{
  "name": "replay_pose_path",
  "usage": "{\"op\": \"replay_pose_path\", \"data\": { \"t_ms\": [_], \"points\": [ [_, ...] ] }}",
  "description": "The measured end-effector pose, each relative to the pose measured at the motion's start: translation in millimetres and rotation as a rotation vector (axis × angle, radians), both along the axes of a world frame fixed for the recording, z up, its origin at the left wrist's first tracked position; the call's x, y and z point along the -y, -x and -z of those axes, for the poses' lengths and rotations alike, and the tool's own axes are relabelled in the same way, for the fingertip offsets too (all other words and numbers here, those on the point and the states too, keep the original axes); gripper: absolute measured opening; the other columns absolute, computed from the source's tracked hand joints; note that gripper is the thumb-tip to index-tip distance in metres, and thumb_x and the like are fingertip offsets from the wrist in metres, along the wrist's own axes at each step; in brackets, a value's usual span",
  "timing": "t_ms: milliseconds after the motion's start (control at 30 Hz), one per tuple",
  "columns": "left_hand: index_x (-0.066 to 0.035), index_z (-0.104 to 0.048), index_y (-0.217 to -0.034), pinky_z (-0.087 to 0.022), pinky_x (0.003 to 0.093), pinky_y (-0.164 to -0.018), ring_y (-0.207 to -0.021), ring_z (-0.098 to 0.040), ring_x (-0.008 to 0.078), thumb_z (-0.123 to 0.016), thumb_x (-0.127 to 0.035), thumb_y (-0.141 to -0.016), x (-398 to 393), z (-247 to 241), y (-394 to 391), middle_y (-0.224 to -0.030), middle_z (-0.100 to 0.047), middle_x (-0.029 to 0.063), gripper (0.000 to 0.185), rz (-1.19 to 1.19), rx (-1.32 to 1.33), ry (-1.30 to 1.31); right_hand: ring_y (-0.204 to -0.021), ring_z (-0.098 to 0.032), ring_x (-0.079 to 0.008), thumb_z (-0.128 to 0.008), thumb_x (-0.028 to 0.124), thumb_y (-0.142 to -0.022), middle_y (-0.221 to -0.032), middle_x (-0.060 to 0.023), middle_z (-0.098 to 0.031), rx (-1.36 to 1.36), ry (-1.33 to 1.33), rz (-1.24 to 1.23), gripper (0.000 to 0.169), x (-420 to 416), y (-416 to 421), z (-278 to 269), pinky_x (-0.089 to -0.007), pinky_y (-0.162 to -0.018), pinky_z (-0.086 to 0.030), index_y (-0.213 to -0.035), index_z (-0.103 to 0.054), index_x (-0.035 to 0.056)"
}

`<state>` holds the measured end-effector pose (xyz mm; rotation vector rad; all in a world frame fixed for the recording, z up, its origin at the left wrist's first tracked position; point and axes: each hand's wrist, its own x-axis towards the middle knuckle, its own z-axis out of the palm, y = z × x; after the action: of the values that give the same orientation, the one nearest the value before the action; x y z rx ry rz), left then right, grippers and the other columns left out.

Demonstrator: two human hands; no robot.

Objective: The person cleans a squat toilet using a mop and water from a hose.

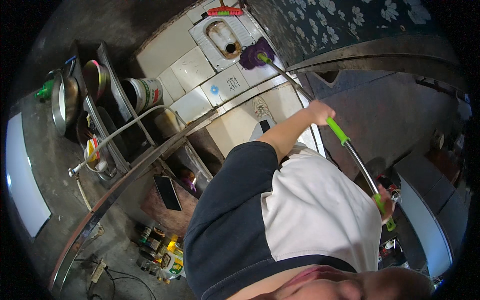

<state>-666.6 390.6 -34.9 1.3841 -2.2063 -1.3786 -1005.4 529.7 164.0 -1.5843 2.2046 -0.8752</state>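
Observation:
A mop with a purple head [257,54] lies across the view, its steel pole running down from the tiles towards me. The mop head rests on the tiles at the right side of a white squat toilet [202,41], whose bowl has brown stains. My left hand [319,112] grips the pole at the upper end of its green sleeve [337,130]. Lower right, my right hand [387,207] is wrapped round the green end grip of the same mop and is partly hidden behind it. One shoe [261,107] stands on the tiles below the toilet's step.
A red and green broom [225,11] stands behind the toilet. Left are a white bucket [148,93], shelves with pans [65,101], and a grey hose [127,127]. A black phone [167,192] lies on a brown surface near several bottles [168,258]. A flower-patterned panel [318,18] borders the right.

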Motion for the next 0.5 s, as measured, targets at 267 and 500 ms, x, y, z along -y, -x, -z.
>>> {"op": "replay_pose_path", "data": {
  "t_ms": [267,500],
  "points": [
    [-0.021,-0.058,-0.082,-0.034,0.0476,-0.078,-0.084,-0.058,0.0213,-0.058,-0.014,-0.067,4.1,26.9,-48.5,-0.079,-0.061,0.0013,0.016,-0.157,0.323,0.072,-0.106,-0.043,-0.0301,-0.05,0.029,-0.081,-0.094,-0.0133,-0.051,1.165,-0.128,-0.217,0.024,29.4,-90.9,13.2,-0.0382,-0.077,-0.042,-0.072,-0.041,0.0087],
    [-0.017,-0.058,-0.081,-0.032,0.0494,-0.081,-0.085,-0.058,0.0228,-0.058,-0.013,-0.068,-44.1,-4.1,10.4,-0.079,-0.06,0.0035,0.013,-0.292,0.308,0.012,-0.101,-0.048,-0.0325,-0.046,0.027,-0.084,-0.093,-0.0178,-0.053,1.11,-0.162,-0.224,0.025,37.2,-23.9,-17.5,-0.0367,-0.07,-0.046,-0.073,-0.043,0.0053]
  ]
}}
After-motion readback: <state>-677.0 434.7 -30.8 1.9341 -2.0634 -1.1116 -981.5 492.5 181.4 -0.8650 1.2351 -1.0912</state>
